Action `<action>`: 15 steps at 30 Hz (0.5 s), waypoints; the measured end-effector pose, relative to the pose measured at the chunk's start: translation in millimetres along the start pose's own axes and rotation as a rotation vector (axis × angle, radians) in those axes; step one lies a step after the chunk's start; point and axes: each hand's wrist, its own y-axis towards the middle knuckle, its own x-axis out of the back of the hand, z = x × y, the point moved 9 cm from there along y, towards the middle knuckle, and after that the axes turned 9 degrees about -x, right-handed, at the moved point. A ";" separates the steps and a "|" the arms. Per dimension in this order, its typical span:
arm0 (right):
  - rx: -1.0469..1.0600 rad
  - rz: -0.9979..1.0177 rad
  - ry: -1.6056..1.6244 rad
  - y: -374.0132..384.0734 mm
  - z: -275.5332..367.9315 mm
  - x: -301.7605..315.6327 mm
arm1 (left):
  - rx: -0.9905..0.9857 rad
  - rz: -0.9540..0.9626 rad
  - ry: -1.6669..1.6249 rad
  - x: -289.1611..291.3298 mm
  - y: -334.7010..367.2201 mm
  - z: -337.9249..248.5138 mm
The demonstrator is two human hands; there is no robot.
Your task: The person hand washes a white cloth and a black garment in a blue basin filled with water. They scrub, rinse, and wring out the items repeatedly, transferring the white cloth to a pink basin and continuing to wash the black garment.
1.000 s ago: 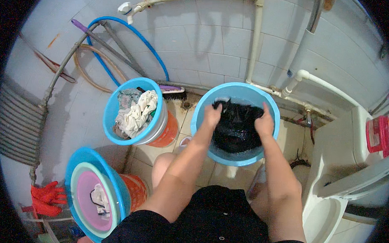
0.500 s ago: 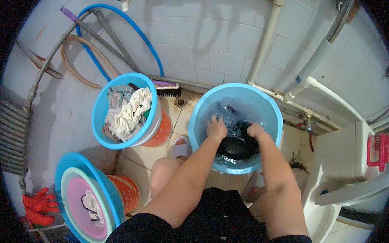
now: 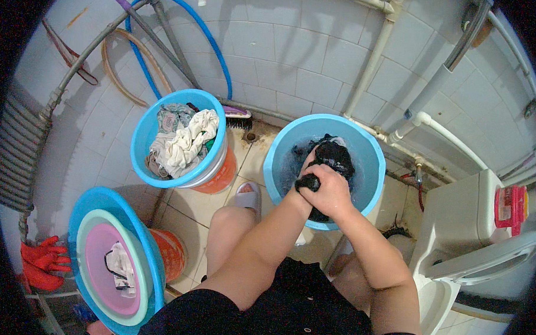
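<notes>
A wet black garment (image 3: 335,159) is bunched up over the water in a light-blue basin (image 3: 370,197). My right hand (image 3: 329,190) is closed round one end of it, and a dark wad pokes out of the fist over my left wrist. Just beyond, my left hand (image 3: 310,159) has the main bunch against it and seems to grip it; its fingers are mostly hidden by the cloth and my right hand. More dark cloth hangs below my right hand into the sudsy water.
Left of the basin, a blue basin (image 3: 139,163) of laundry sits on an orange bucket (image 3: 219,176). Nested basins (image 3: 89,211) hold a white cloth (image 3: 121,267) at lower left. A scrub brush (image 3: 239,120) lies by the wall; a toilet (image 3: 449,224) stands at right.
My hands were spread apart in the water over the submerged black garment. They have come together, lifting and bunching it, with my right hand now crossing over my left wrist.
</notes>
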 end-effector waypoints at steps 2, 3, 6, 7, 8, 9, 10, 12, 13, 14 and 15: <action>-0.056 -0.080 -0.111 10.3 -9.0 4.5 | -0.005 -0.091 0.011 15.4 4.6 8.2; -0.082 -0.119 -0.166 17.6 -14.0 6.0 | -0.001 -0.141 0.015 24.9 5.6 11.4; -0.213 -0.301 -0.114 38.6 -58.4 15.1 | 0.031 -0.289 0.142 56.2 7.5 17.1; -0.373 -0.240 -0.080 45.6 -82.9 13.9 | 0.078 -0.326 0.253 63.5 5.7 16.9; -0.498 -0.292 -0.060 48.2 -119.5 18.0 | 0.199 -0.314 0.467 62.3 0.3 20.3; -0.596 -0.350 -0.010 44.9 -151.3 22.0 | 0.315 -0.306 0.681 66.2 -7.2 19.2; -0.682 -0.400 0.002 40.4 -173.5 24.3 | 0.311 -0.230 0.914 84.7 2.9 15.1; -0.704 -0.490 -0.030 32.4 -217.4 23.2 | 0.251 -0.112 1.107 61.2 15.2 -20.8; -0.688 -0.512 -0.048 31.1 -213.5 26.3 | 0.219 -0.055 1.203 53.0 20.9 -37.1; -0.746 -0.367 -0.144 29.7 -213.3 14.8 | -0.088 -0.148 1.764 53.5 28.0 -70.2; -0.651 -0.252 -0.250 33.7 -203.1 -1.3 | -0.113 -0.131 1.829 52.0 24.4 -71.8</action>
